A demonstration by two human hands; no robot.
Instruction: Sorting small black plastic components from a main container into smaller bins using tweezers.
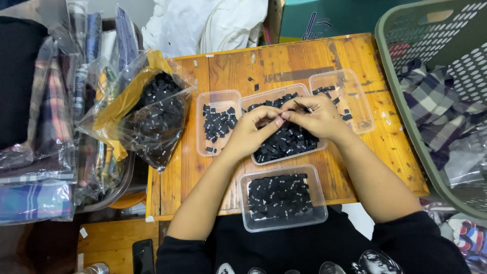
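Clear plastic bag of small black tags (157, 114) on wooden table (395, 152), left hand (251, 133) and right hand (317, 117) fingertips pinched together on a tiny black tag (303, 106), mostly hidden, above middle clear tray of tags (289, 142), green laundry basket (406, 106) cut off right.

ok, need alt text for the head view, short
Seen from above, a person's left hand and right hand pinch a small black tag above a clear plastic tray of black tags on a small wooden table. Three similar trays and a clear plastic bag of black tags surround it.
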